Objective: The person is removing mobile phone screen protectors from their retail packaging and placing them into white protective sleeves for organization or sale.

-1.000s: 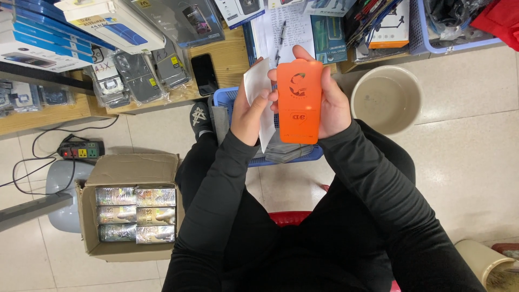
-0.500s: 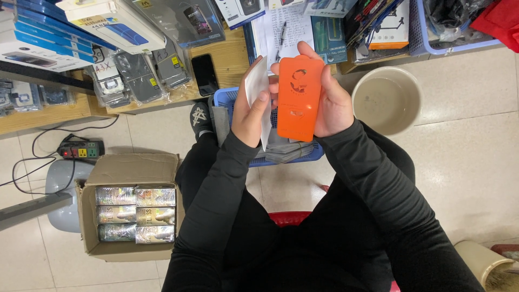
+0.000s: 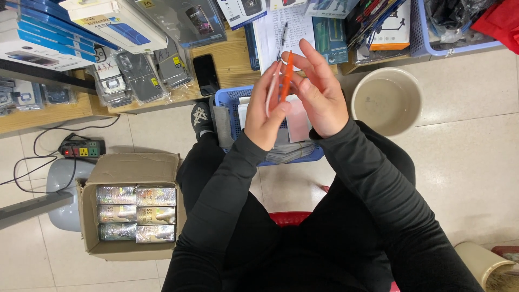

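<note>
Left hand (image 3: 265, 116): pinches the orange phone case (image 3: 286, 75) and a thin white sheet (image 3: 272, 89) together, thumb on the near side, so the two stay face to face.
Right hand (image 3: 319, 97): fingers spread and upright, palm pressed lightly to the case's right side to steady it.
Orange phone case: turned edge-on to the camera (only a slim strip shows), held above the blue basket (image 3: 227, 103).
Blue basket: sits on the floor between the knees, holding pale flat packets within reach.
Cardboard box (image 3: 132, 208): on the floor, left, open, packed with shiny packets.
Table (image 3: 227, 65): far side, crowded with packaged cases.
Beige bucket (image 3: 386, 100): on the floor, right.
</note>
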